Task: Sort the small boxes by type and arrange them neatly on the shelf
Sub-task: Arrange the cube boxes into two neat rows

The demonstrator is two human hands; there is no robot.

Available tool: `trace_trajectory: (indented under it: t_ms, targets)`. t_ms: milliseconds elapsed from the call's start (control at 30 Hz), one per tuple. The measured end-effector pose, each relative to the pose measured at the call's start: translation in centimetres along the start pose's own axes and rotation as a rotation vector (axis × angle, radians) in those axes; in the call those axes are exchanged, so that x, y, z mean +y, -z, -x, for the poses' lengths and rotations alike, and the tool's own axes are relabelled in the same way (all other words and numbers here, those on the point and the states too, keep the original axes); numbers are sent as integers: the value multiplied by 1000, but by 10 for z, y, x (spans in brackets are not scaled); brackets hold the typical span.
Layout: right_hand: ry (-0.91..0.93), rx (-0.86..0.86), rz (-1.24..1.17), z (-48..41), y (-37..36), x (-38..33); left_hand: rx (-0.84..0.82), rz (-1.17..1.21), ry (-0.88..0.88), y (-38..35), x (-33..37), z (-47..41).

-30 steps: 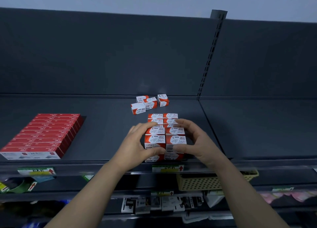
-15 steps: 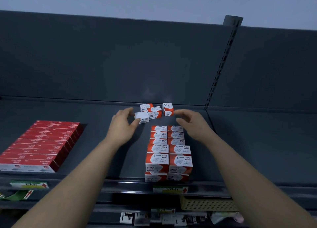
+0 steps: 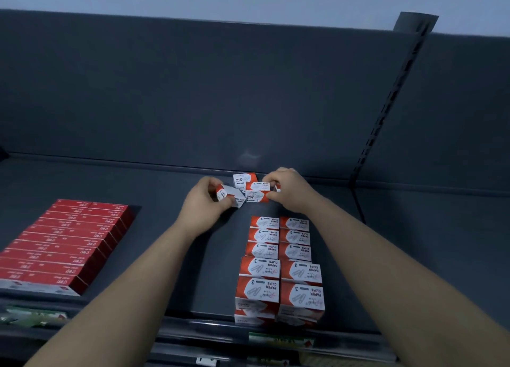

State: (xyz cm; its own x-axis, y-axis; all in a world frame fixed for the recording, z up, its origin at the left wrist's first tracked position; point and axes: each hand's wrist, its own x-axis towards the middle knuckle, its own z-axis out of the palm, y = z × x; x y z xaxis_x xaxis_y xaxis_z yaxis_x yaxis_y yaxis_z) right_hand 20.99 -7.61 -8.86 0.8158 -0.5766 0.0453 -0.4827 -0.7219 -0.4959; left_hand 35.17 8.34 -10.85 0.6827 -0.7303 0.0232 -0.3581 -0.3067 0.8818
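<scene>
Left hand (image 3: 204, 206) is curled round the left box (image 3: 229, 195), tilted and apparently off the shelf (image 3: 165, 228). Right hand (image 3: 289, 193) pinches the right box (image 3: 277, 188) in its fingertips. Most of that box is hidden, so I can't tell if it's lifted. Both sit at the back of the shelf, near the rear panel.

Loose pair (image 3: 255, 194) lies between the hands, skewed, with the two boxes touching each other. Total unsorted clip boxes: 4, i.e. 2 gripped and 2 lying.

My read: one box per hand so two go into the block per trip. Short fingertip grips suit boxes this small and light.

Clip block (image 3: 278, 259) is in front of the hands and runs to the shelf lip. It's 2 columns by 5 rows, so 10 tops visible, labels all facing one way. The front rows sit higher, so there's likely a layer underneath; that hidden count is unknown. The open slots are probably on the lower back rows.

Red packs (image 3: 63, 245) are far left, well apart, a different type kept as its own group. About a dozen rows, too blurred for an exact count.
</scene>
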Motion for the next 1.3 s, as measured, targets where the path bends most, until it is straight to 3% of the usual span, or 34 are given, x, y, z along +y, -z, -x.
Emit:
trace_trajectory:
  t_ms: [67, 167, 267, 333, 400, 533, 833, 1067, 1167, 1300]
  targets:
    - [-12, -2, -67, 0, 0, 2, 81, 156, -20, 3, 7, 6]
    - [-95, 40, -454, 8, 10, -4, 165, 414, -4, 7, 23, 14]
    - [-195, 51, -772, 26, 23, -7, 68, 722, 119, 8, 43, 19]
    - [-240, 20, -988, 40, 29, -8, 14, 756, 189, 7, 52, 21]
    - [-277, -6, -1115, 56, 33, -7, -8, 586, 188, 6, 56, 24]
    - [-311, 23, -1112, 84, 38, -6, -69, 403, 143, 5, 60, 29]
    - [-319, 90, -1087, 128, 41, 1, -377, 544, 163, 5, 72, 49]
    - [-305, 130, -1080, 149, 39, 1, -340, 473, 134, 9, 74, 64]
    - [-300, 140, -1072, 155, 37, -1, -275, 318, 61, 12, 71, 65]
    - [-290, 161, -1059, 164, 35, -3, -285, 304, -3, 18, 70, 68]
